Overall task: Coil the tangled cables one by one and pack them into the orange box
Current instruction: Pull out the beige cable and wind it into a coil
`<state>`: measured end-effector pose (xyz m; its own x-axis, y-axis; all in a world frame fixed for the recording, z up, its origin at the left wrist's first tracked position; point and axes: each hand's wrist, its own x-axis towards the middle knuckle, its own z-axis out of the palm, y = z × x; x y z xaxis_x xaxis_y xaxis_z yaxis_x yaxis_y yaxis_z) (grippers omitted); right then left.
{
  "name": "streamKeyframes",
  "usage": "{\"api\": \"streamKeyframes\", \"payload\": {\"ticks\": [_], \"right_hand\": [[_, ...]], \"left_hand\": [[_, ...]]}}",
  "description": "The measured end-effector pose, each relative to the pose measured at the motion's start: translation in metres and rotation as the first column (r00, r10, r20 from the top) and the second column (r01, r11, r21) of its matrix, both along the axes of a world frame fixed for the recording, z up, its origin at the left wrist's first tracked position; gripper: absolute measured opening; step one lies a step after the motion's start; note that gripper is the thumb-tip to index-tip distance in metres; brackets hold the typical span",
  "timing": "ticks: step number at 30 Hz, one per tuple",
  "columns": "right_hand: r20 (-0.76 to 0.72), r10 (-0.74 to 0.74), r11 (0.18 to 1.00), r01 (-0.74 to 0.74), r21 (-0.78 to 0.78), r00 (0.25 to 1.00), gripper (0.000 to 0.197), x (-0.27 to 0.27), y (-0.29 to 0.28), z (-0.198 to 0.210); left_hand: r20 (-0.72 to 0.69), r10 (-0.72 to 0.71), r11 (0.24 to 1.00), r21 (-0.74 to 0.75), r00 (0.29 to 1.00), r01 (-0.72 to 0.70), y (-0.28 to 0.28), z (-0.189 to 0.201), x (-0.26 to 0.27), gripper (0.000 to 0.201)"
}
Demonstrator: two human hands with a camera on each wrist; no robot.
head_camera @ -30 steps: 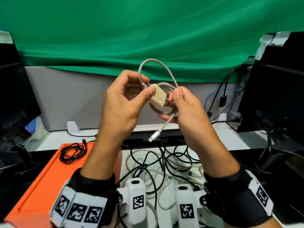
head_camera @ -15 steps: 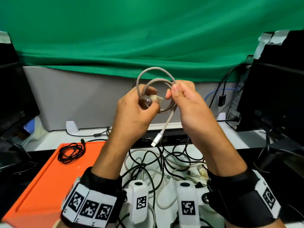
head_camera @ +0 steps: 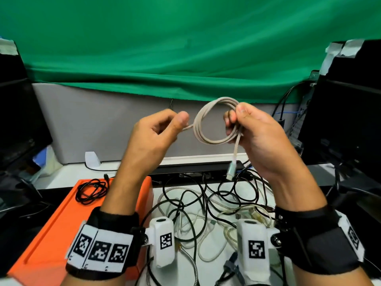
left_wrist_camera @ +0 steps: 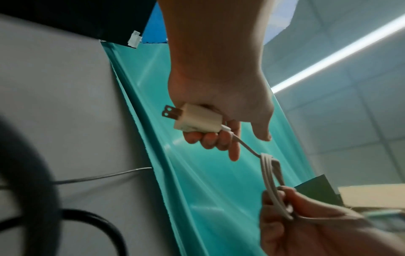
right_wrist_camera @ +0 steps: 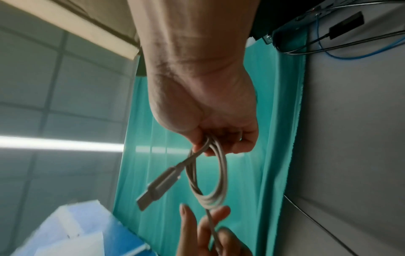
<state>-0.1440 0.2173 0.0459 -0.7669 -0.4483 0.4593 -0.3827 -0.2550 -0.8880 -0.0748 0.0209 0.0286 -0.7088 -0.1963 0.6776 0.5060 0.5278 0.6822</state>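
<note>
A beige braided cable [head_camera: 208, 122] forms a coil of several loops held up in front of the green cloth. My right hand [head_camera: 243, 122] pinches the coil's right side [right_wrist_camera: 217, 155]; its silver USB plug [head_camera: 231, 169] hangs down below. My left hand [head_camera: 165, 129] grips the cable's white plug adapter [left_wrist_camera: 197, 119], and the cable runs from it to the coil. The orange box [head_camera: 51, 234] lies at lower left with one coiled black cable [head_camera: 91, 190] in it. A tangle of black and white cables [head_camera: 206, 205] lies on the table below my hands.
Black monitors stand at the left [head_camera: 18, 120] and right [head_camera: 346, 120]. A black bar-shaped device [head_camera: 193, 169] lies behind the tangle. Further cables hang by the computer at right [head_camera: 288, 112]. A grey partition [head_camera: 92, 124] backs the desk.
My hands have drawn apart: the left has pulled the adapter end out to the left, the right now holds the coil alone, and the coil's loops have closed up tighter.
</note>
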Motion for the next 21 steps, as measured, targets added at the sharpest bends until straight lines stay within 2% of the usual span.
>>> {"api": "streamKeyframes", "payload": {"ticks": [2,5,9,12,16,18,21], "right_hand": [[0.028,0.025,1.0,-0.025,-0.009,0.999,0.036,-0.001,-0.002,-0.002],[0.046,0.05,0.999,-0.051,0.007,0.998,0.04,0.001,-0.008,-0.005],[0.029,0.039,0.995,-0.041,0.088,0.999,0.041,0.002,-0.013,-0.01],[0.012,0.063,0.988,-0.064,0.141,0.998,0.035,0.004,-0.013,-0.009],[-0.149,0.05,0.949,0.0,0.317,0.988,0.022,0.003,-0.003,-0.006],[-0.204,0.049,0.923,0.034,0.384,0.978,0.019,0.002,0.003,-0.005],[-0.18,0.059,0.918,0.017,0.396,0.982,0.015,0.001,0.011,-0.001]], "left_hand": [[0.057,0.001,1.0,-0.014,0.998,0.0,-0.002,0.001,0.0,0.042],[0.125,-0.117,0.993,-0.009,0.985,0.119,0.002,0.006,0.003,0.052],[0.149,-0.224,0.973,-0.022,0.963,0.23,0.008,0.011,0.006,0.021],[0.146,-0.139,0.988,-0.052,0.98,0.148,0.005,0.008,0.004,0.011],[0.109,0.019,0.988,-0.154,0.994,-0.002,0.001,0.009,0.006,0.01],[0.108,0.044,0.981,-0.195,0.993,-0.022,0.001,0.011,0.008,0.011],[0.112,0.057,0.974,-0.226,0.992,-0.03,0.004,0.013,0.011,0.012]]}}
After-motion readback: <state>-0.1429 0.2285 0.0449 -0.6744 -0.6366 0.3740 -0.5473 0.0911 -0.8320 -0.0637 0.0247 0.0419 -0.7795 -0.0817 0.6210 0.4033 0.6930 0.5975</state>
